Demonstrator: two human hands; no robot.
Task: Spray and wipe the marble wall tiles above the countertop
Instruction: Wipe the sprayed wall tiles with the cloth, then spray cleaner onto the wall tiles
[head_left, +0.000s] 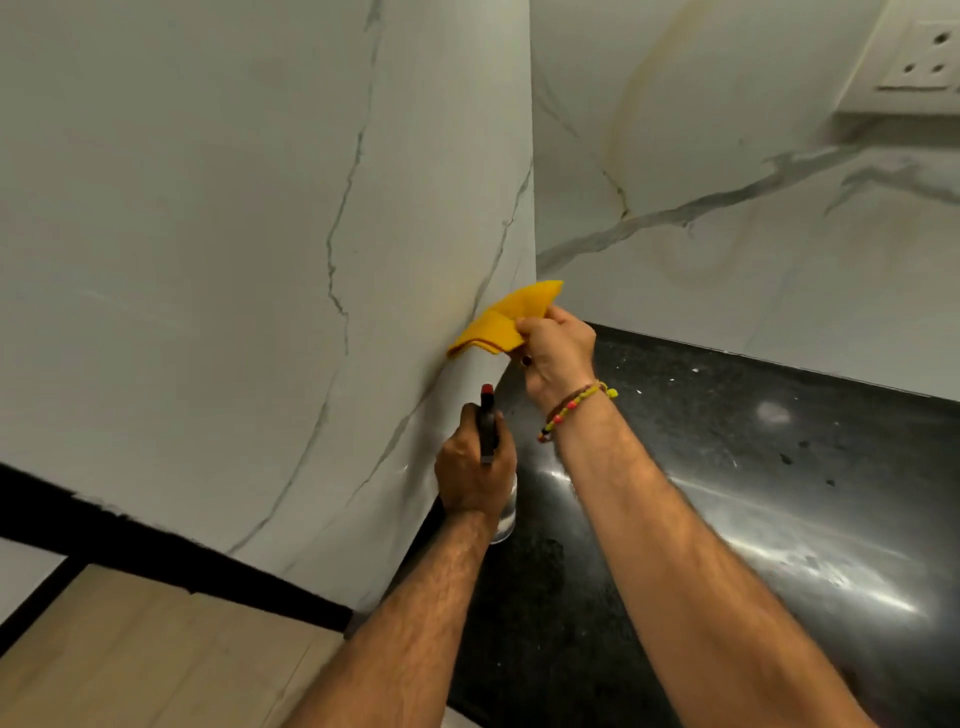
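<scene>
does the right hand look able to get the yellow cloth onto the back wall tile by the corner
Probably yes. The right hand already grips the yellow cloth close to the corner, and nothing stands on the black countertop between it and the back wall tile.

Glossy black countertop (779, 493) w/ glare, white socket (919, 57) top right, wood floor (130, 649) lower left

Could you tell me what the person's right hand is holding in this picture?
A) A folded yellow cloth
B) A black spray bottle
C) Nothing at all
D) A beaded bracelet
A: the right hand grips a folded yellow cloth pressed to the marble wall near the corner, while the left hand holds the spray bottle; the bracelet sits on the right wrist, not in the hand.
</scene>
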